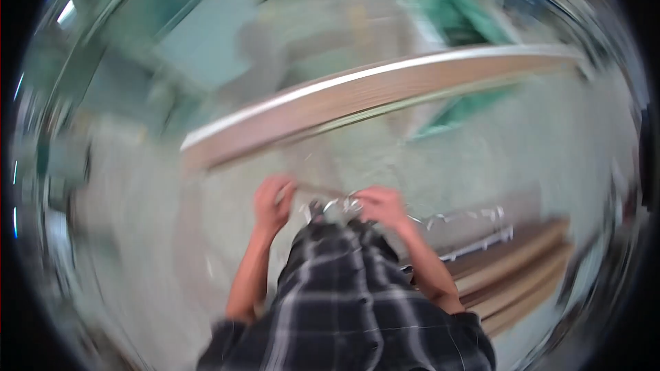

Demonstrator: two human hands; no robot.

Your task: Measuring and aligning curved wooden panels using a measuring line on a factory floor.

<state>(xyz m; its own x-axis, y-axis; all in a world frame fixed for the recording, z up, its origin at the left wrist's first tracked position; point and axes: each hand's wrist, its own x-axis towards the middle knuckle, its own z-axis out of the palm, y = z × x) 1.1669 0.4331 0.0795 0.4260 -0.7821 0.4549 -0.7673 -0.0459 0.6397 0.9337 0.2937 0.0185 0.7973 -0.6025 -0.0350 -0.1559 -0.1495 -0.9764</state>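
Motion blurs the whole picture. My left hand [273, 200] is closed, thumb and fingers pinched together, in front of my body. My right hand [382, 205] is closed in a similar pinch a short way to the right. A thin brown strip [320, 190] stretches between the two hands, one end at each set of fingers; its material is too smeared to tell. Just below it, close to my waist, are some shiny silvery bits [337, 206] whose kind I cannot make out.
A long brown board [357, 99] with a white edge lies slantwise ahead of me. Beyond it is green sheeting [462, 15], partly showing below the board too. Several brown boards [519, 271] are stacked at the lower right. A large pale panel [206, 34] stands far left.
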